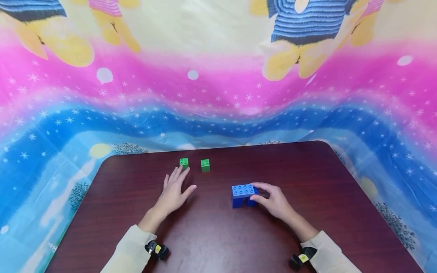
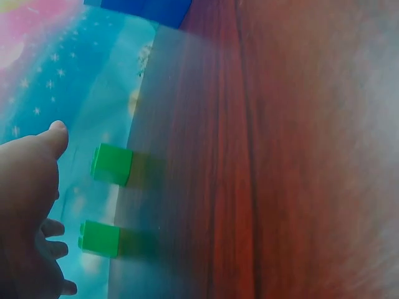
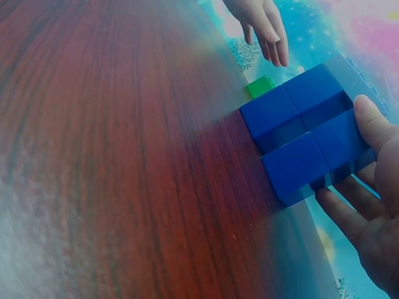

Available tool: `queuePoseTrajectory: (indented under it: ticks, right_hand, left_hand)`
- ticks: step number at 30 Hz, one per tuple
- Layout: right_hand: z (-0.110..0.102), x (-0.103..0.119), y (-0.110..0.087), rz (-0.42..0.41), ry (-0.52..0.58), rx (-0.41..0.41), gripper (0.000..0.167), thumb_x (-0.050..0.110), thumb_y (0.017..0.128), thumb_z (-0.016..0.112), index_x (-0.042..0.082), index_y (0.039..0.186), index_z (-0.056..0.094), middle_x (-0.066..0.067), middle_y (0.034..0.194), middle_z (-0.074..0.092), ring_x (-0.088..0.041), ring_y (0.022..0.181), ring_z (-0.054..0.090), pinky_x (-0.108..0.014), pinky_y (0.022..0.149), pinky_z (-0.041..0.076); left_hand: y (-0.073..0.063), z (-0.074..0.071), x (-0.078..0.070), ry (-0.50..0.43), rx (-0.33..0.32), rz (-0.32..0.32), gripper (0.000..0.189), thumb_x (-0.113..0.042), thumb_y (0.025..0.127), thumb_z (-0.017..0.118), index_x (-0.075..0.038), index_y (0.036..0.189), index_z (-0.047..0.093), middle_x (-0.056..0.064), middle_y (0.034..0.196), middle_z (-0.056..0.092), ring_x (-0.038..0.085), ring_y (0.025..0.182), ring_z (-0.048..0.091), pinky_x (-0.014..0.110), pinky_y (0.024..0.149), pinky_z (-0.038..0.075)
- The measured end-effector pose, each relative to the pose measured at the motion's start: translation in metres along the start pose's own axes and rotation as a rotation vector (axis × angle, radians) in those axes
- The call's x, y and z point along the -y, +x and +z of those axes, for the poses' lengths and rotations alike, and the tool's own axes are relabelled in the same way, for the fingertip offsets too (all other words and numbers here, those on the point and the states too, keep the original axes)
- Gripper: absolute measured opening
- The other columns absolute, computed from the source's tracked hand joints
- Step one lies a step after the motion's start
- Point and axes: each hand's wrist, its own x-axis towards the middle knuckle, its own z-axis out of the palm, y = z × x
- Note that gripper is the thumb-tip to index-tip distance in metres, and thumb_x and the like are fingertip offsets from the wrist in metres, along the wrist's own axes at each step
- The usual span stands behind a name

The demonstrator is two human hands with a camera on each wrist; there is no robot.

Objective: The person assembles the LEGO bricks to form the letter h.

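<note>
A toy-brick structure [image 1: 238, 201] stands on the table right of centre. Its lighter blue studded top brick [image 1: 242, 189] bridges two darker blue stacks with a gap between them. My right hand [image 1: 274, 201] grips its right side, thumb in front and fingers behind, as the right wrist view also shows. Extended and spread, the fingers of my left hand [image 1: 172, 193] reach toward the left green brick [image 1: 184, 162]. They partly cover it in the head view; whether they touch it I cannot tell. A second green brick [image 1: 205, 165] sits a little to its right.
A dark reddish-brown table [image 1: 211, 235] with rounded far corners bears all the bricks. Patterned cloth [image 1: 218, 94] in pink and blue hangs behind and beside it. Both green bricks stand close to the far table edge.
</note>
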Motion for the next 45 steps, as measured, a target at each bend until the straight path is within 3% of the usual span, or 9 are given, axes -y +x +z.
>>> queuePoseTrajectory:
  ticks: [10, 21, 28, 35, 45]
  right_hand:
    - [0.000, -0.001, 0.001, -0.015, -0.009, -0.004, 0.047, 0.018, 0.088, 0.080, 0.005, 0.132, 0.067, -0.016, 0.126, 0.068, -0.026, 0.104, 0.070, -0.039, 0.086, 0.059]
    - [0.000, -0.003, 0.000, -0.019, -0.001, 0.001, 0.047, 0.018, 0.089, 0.079, 0.005, 0.132, 0.067, -0.015, 0.126, 0.068, -0.026, 0.105, 0.070, -0.040, 0.088, 0.058]
    - [0.000, -0.001, 0.001, -0.019, -0.001, -0.002, 0.046, 0.018, 0.089, 0.079, 0.004, 0.132, 0.067, -0.015, 0.126, 0.069, -0.026, 0.105, 0.070, -0.040, 0.088, 0.058]
    - [0.000, 0.001, 0.000, -0.013, -0.005, 0.004, 0.046, 0.017, 0.089, 0.079, 0.005, 0.132, 0.067, -0.015, 0.127, 0.068, -0.027, 0.107, 0.069, -0.042, 0.089, 0.057]
    - [0.000, -0.002, 0.000, -0.017, 0.002, -0.001, 0.046, 0.016, 0.089, 0.079, 0.003, 0.132, 0.067, -0.017, 0.125, 0.069, -0.026, 0.105, 0.070, -0.040, 0.087, 0.058]
  left_hand:
    - [0.021, -0.002, 0.020, -0.050, -0.022, -0.051, 0.070, -0.037, 0.101, 0.065, -0.003, 0.156, 0.038, 0.028, 0.161, 0.028, 0.046, 0.149, 0.023, 0.069, 0.116, 0.015]
    - [0.052, -0.001, 0.037, -0.141, -0.037, -0.118, 0.072, -0.035, 0.102, 0.063, -0.001, 0.158, 0.032, 0.027, 0.161, 0.030, 0.043, 0.148, 0.029, 0.062, 0.115, 0.029]
    - [0.066, 0.003, 0.046, -0.199, -0.022, -0.189, 0.069, -0.031, 0.104, 0.061, -0.001, 0.158, 0.030, 0.023, 0.161, 0.031, 0.039, 0.148, 0.029, 0.056, 0.118, 0.027]
    - [0.068, 0.005, 0.051, -0.230, -0.016, -0.257, 0.067, -0.028, 0.104, 0.061, -0.003, 0.159, 0.031, 0.022, 0.160, 0.034, 0.040, 0.148, 0.030, 0.056, 0.117, 0.029]
    - [0.069, 0.006, 0.054, -0.247, -0.018, -0.271, 0.054, -0.019, 0.105, 0.060, -0.003, 0.153, 0.042, 0.024, 0.149, 0.049, 0.040, 0.139, 0.043, 0.055, 0.113, 0.035]
